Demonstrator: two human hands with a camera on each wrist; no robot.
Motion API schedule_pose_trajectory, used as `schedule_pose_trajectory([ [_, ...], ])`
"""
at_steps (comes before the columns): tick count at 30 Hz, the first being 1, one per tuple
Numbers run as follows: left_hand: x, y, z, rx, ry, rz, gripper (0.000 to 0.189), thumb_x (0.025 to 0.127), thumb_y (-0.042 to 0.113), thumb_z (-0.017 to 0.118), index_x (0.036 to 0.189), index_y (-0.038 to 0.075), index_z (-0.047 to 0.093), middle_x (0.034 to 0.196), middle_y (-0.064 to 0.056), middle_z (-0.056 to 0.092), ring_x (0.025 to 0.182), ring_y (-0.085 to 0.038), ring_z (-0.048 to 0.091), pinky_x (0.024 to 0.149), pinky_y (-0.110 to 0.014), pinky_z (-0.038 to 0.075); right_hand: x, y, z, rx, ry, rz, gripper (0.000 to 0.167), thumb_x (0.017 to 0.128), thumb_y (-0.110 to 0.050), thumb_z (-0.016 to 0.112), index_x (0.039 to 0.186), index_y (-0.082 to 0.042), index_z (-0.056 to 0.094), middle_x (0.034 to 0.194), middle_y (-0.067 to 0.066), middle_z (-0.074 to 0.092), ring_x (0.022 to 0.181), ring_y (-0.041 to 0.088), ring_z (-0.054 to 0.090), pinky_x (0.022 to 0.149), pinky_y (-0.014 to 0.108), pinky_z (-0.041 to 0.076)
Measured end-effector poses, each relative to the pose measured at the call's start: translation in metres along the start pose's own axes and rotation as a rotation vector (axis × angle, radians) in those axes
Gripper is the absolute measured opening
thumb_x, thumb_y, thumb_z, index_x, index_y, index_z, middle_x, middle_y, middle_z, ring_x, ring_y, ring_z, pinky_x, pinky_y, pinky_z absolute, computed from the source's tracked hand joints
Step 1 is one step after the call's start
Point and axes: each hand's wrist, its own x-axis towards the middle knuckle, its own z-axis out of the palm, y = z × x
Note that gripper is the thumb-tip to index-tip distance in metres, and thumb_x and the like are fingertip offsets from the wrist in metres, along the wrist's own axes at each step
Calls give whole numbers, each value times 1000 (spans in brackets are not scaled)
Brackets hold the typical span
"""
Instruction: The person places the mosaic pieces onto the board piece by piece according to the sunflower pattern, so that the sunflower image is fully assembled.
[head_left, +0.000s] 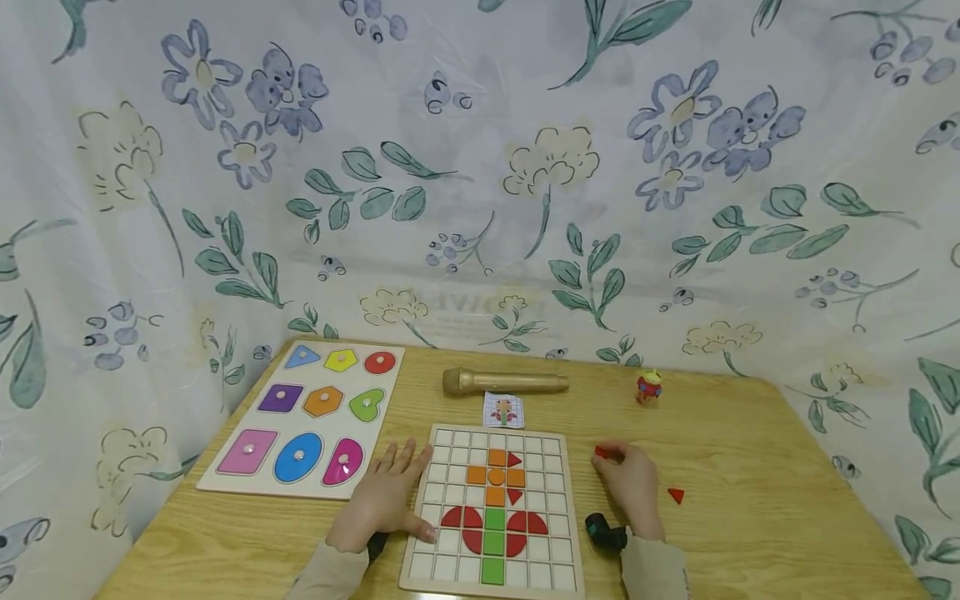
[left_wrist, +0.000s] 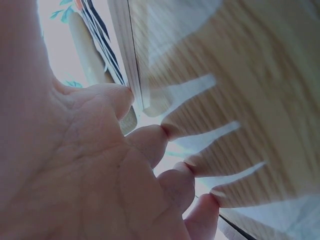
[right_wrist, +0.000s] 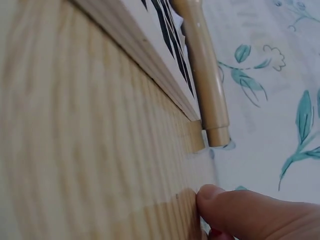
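Note:
A square wooden grid board [head_left: 450,568] lies in front of me, bearing orange squares, an orange circle [head_left: 497,477], green squares [head_left: 492,543], red quarter-circles and two red triangles. My left hand [head_left: 384,502] rests with spread fingers at the board's left side, its thumb over the edge. To the right of the board, my right hand [head_left: 632,485] pinches a small red piece [head_left: 601,451] at the table surface; the fingers cover most of it. Only a sliver of that red piece [right_wrist: 220,235] shows below the thumb in the right wrist view. Another red triangle [head_left: 677,496] lies right of this hand.
A small pattern card [head_left: 503,411] lies behind the board, with a gold microphone [head_left: 506,382] beyond it. At the left is a white knob puzzle [head_left: 315,425] with coloured shapes. A toy figure [head_left: 649,387] stands at the back right. Patterned cloth [head_left: 480,208] hangs behind the table.

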Motion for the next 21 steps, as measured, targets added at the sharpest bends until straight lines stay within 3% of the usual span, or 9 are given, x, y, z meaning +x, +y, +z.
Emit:
schedule_pose_trajectory([
  [10, -2, 1, -3, -21, 14, 14, 121, 56, 54, 86, 151, 5, 30, 156, -28, 25, 143, -54, 18, 113, -67, 21, -4, -14, 8, 45, -47, -69, 23, 86, -15, 70, 106, -3, 72, 103, 12, 72, 94, 24, 66, 78, 33, 52],
  [15, -1, 0, 0, -24, 17, 14, 120, 57, 54, 86, 151, 6, 30, 156, -27, 26, 143, -54, 18, 113, -66, 21, -9, -28, 13, 118, -93, -89, 25, 86, -12, 72, 109, -4, 70, 100, 11, 70, 81, 15, 64, 65, 22, 49],
  [21, -1, 0, 1, -23, 19, 16, 121, 56, 55, 86, 151, 7, 30, 156, -27, 26, 143, -54, 18, 113, -66, 21, -20, -57, 21, 169, -175, -108, 23, 87, -10, 71, 109, -5, 69, 100, 10, 67, 69, 12, 53, 53, 20, 41],
])
